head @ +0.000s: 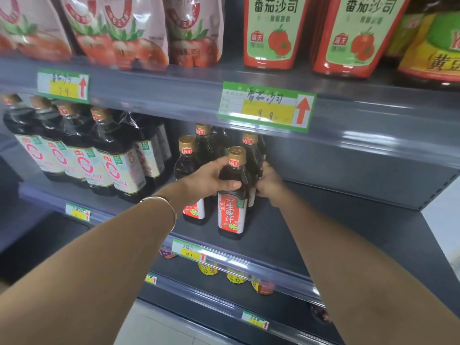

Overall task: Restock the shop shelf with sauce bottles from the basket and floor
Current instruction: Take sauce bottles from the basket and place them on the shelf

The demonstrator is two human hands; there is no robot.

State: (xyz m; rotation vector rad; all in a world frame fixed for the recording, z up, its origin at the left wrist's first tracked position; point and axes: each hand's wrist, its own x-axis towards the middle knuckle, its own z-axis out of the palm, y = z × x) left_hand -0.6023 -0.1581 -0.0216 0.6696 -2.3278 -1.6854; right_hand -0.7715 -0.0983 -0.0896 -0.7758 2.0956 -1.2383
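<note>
The left hand (pixel 214 178) grips the front bottle (pixel 231 210) by its shoulder, near the shelf (pixel 298 220) edge. The right hand (pixel 270 186) touches the bottle behind (pixel 252 155); I cannot tell its grip. Keep the front bottle upright and its label forward.

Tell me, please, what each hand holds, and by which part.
Left hand grips the front sauce bottle by its shoulder. Right hand touches a rear bottle; grip hidden.

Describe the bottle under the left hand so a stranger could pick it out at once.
On the grey metal shelf tier under the green-edged price tag with the orange arrow stands a cluster of dark gold-capped bottles. Take the red-labelled dark sauce bottle gripped at its shoulder by the left hand; it alone stands furthest forward.
</note>
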